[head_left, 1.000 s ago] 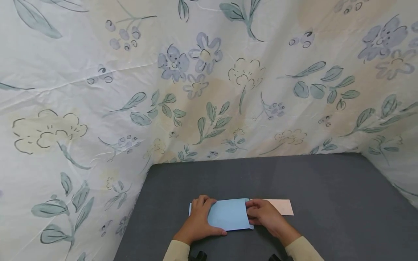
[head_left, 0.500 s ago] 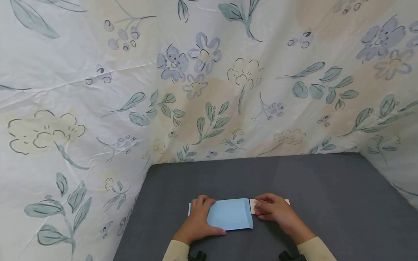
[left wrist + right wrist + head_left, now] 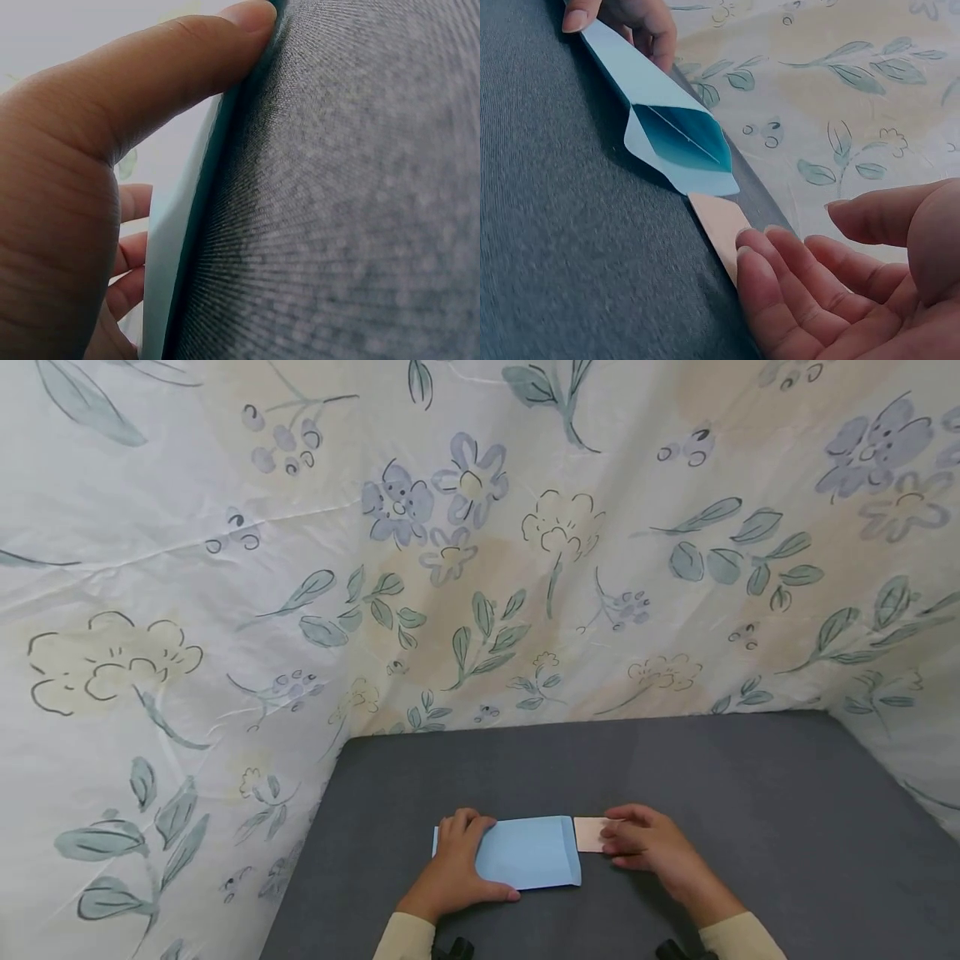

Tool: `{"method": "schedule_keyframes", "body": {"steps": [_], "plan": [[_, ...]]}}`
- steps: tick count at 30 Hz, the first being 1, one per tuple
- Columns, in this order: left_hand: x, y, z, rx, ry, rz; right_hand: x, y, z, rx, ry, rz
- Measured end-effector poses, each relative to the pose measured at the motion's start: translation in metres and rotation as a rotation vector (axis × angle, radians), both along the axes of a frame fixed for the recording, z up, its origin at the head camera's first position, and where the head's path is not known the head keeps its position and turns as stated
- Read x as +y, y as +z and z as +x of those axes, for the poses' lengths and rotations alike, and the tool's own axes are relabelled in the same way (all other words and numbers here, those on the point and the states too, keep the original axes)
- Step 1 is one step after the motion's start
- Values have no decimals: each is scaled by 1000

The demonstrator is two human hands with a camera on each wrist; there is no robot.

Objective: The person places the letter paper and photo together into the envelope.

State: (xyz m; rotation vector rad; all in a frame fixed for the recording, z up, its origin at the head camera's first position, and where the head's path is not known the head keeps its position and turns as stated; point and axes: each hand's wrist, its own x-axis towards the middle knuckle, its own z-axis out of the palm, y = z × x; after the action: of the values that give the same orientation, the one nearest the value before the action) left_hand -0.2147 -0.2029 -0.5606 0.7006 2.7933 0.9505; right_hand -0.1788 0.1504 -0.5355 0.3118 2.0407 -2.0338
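A light blue envelope (image 3: 525, 853) lies on the dark grey table. My left hand (image 3: 457, 868) holds its left end, thumb along the near edge and fingers at the far edge. In the right wrist view, the envelope's mouth (image 3: 682, 146) gapes, with a thin pale line visible inside. Beyond that mouth, a pale pink card (image 3: 589, 835) lies on the table. My right hand (image 3: 656, 852) is over the card's right part and hides it. Its fingers are loosely bent at the card, with the thumb apart; whether the fingertips touch it, I cannot tell.
The grey tabletop (image 3: 750, 793) extends behind and to the right of the hands. A floral cloth (image 3: 480, 568) hangs along the table's back and sides.
My right hand has drawn away from the envelope's mouth and moved right, over the pink card. The left hand has stayed on the envelope.
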Motion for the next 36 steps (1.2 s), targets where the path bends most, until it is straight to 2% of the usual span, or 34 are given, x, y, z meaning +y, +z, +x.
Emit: {"method": "schedule_keyframes", "body": {"steps": [9,25,36], "plan": [[-1,1,0,-8,-12,29,19,4,3,-16,-48,45],[-2,1,-1,-3,-18,34,56,4,8,0,-101,44],[-1,1,-2,-15,-4,18,79,4,8,-69,-121,128]]}}
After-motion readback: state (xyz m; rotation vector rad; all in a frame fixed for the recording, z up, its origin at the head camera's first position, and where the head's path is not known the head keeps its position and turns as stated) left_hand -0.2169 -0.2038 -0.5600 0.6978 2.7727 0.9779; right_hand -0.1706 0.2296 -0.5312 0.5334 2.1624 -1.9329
